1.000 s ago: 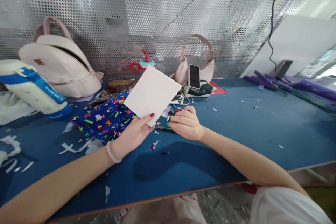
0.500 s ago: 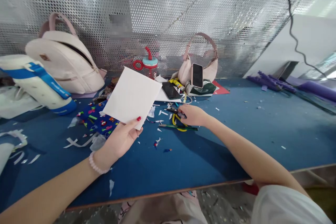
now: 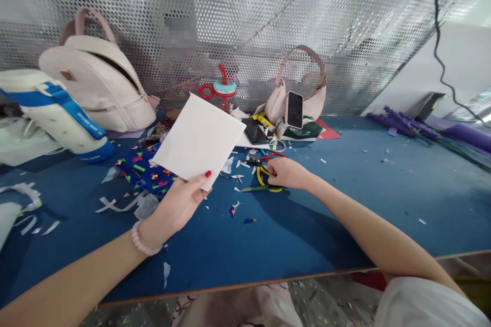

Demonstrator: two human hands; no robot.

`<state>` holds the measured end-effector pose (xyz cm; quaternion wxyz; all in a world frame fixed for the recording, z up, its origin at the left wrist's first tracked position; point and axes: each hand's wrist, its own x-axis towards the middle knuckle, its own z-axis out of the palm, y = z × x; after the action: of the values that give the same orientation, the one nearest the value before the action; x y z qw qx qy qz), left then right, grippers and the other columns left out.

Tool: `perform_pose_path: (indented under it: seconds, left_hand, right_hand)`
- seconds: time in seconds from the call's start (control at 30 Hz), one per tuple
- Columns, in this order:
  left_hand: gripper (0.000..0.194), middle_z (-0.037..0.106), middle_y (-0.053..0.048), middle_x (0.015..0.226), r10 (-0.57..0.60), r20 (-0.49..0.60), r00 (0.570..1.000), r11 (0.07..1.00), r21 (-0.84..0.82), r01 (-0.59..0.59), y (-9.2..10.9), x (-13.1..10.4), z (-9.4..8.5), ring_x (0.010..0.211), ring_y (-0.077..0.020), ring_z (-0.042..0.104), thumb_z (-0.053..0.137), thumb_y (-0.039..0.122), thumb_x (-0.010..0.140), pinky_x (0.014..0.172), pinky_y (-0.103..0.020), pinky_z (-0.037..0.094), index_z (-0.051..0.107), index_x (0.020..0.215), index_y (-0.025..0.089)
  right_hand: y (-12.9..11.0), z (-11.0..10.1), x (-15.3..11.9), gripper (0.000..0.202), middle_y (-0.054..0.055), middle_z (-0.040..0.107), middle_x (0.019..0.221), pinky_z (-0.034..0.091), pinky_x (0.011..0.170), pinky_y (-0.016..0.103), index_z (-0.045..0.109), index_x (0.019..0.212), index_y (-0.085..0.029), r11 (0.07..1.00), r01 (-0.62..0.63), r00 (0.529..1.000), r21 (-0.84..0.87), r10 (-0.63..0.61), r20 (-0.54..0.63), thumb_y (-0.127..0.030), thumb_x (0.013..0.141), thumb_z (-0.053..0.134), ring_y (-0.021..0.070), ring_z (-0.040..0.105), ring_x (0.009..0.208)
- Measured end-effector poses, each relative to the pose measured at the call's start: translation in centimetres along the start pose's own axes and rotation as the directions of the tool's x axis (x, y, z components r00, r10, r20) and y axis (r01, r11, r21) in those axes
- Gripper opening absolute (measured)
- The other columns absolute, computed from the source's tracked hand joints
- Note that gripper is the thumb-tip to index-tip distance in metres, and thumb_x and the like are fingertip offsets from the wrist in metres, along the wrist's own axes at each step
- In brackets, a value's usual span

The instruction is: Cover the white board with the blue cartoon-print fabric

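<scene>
My left hand (image 3: 182,199) is closed on the lower corner of a white square board (image 3: 201,138), its thumb with a red nail on the front face. The board is tilted above a blue patterned cloth (image 3: 143,169). My right hand (image 3: 286,172) has curled its fingers at the handles of scissors (image 3: 261,176) on the table; a yellow loop shows below the fingers and a red loop (image 3: 275,155) above. Whether both loops belong to one pair is unclear. Under the fingers lies a slim green tool (image 3: 255,189).
Paper scraps (image 3: 115,205) litter the blue table (image 3: 226,258). At the back left stand a pale backpack (image 3: 103,79) and a white-and-blue bottle (image 3: 63,117). A red-handled cup (image 3: 224,88), a pink handbag (image 3: 316,99) and an upright phone (image 3: 294,110) stand behind. Purple flowers (image 3: 399,122) lie right.
My right hand's fingers have curled in at the scissors, and the red loop now shows above them. The green tool has shifted a little. My left hand keeps the white board nearly still.
</scene>
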<state>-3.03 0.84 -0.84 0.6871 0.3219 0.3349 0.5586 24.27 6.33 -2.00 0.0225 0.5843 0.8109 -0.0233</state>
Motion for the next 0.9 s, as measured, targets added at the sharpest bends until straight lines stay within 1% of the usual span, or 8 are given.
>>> perform_pose_path:
  seconds: [0.07,0.13,0.27,0.37,0.47,0.57,0.73,0.9]
  left_hand:
    - [0.064,0.070,-0.003,0.115,0.005,0.005,1.000,1.000,0.004,-0.005,0.0,0.0,-0.1,0.082,-0.0140,0.063,0.082,0.013,0.069,0.057,-0.020,0.052,0.062,0.127,0.029]
    - [0.063,0.070,-0.003,0.116,0.014,0.016,1.000,1.000,0.010,-0.014,0.1,0.2,-0.2,0.084,-0.0146,0.064,0.081,0.013,0.070,0.059,-0.020,0.053,0.061,0.127,0.029]
    - [0.058,0.071,-0.003,0.115,0.038,-0.004,0.999,0.999,0.004,-0.038,0.2,0.5,-0.4,0.093,-0.0165,0.065,0.081,0.013,0.071,0.064,-0.020,0.054,0.064,0.124,0.029]
    - [0.056,0.071,-0.004,0.116,0.059,-0.008,0.998,0.998,0.009,-0.059,0.3,0.5,-0.5,0.098,-0.0179,0.065,0.082,0.014,0.071,0.066,-0.020,0.055,0.065,0.122,0.029]
    - [0.056,0.070,-0.005,0.119,0.057,0.010,0.998,0.998,0.022,-0.057,0.2,0.5,-0.5,0.104,-0.0186,0.064,0.081,0.014,0.072,0.069,-0.020,0.056,0.065,0.123,0.028]
    - [0.057,0.071,-0.005,0.118,0.051,0.012,0.999,0.998,0.028,-0.052,0.1,0.5,-0.5,0.105,-0.0196,0.064,0.081,0.015,0.072,0.070,-0.021,0.056,0.064,0.125,0.027]
    - [0.056,0.072,-0.004,0.115,0.053,0.025,0.998,0.998,0.020,-0.053,0.1,0.7,-0.6,0.100,-0.0183,0.065,0.081,0.015,0.072,0.066,-0.019,0.056,0.064,0.124,0.027]
    - [0.063,0.070,-0.002,0.120,0.053,0.012,0.999,0.999,0.004,-0.053,0.2,0.4,-0.4,0.105,-0.0187,0.064,0.081,0.012,0.071,0.071,-0.021,0.056,0.061,0.127,0.033]
  right_hand:
    - [-0.1,0.1,0.0,0.008,0.002,0.061,0.073,0.032,0.056,0.025,0.052,0.070,-0.020,1.000,0.015,0.998,-0.004,-0.015,-0.064,-0.018,0.071,0.060,0.0152,0.054,0.066]
    - [-0.2,0.3,0.0,0.003,0.004,0.062,0.079,0.033,0.058,0.025,0.055,0.076,-0.019,1.000,0.020,0.989,-0.015,-0.022,-0.144,-0.017,0.074,0.057,0.0163,0.056,0.071]
    - [-0.1,0.5,0.0,0.011,0.008,0.064,0.090,0.035,0.060,0.026,0.058,0.088,-0.017,0.999,-0.004,0.955,-0.053,-0.012,-0.296,-0.018,0.080,0.051,0.0180,0.058,0.074]
    - [0.0,0.7,0.0,0.014,0.009,0.064,0.090,0.034,0.060,0.027,0.060,0.089,-0.016,0.996,-0.011,0.925,-0.090,-0.024,-0.380,-0.020,0.083,0.049,0.0182,0.057,0.071]
    - [-0.1,1.0,0.2,0.014,0.010,0.064,0.086,0.034,0.062,0.029,0.062,0.086,-0.015,0.991,0.008,0.896,-0.131,-0.065,-0.439,-0.019,0.083,0.048,0.0186,0.056,0.070]
    - [-0.2,1.5,0.4,0.013,0.010,0.062,0.083,0.035,0.067,0.031,0.062,0.082,-0.015,0.986,0.032,0.869,-0.164,-0.108,-0.483,-0.018,0.082,0.049,0.0203,0.054,0.074]
    - [-0.4,2.4,0.6,0.013,0.012,0.058,0.093,0.037,0.075,0.036,0.063,0.083,-0.016,0.983,0.028,0.812,-0.182,-0.128,-0.569,-0.019,0.082,0.051,0.0255,0.051,0.087]
    - [-0.7,3.3,0.8,0.014,0.015,0.054,0.101,0.043,0.080,0.040,0.064,0.086,-0.015,0.984,0.034,0.776,-0.177,-0.137,-0.616,-0.015,0.081,0.051,0.0281,0.049,0.095]
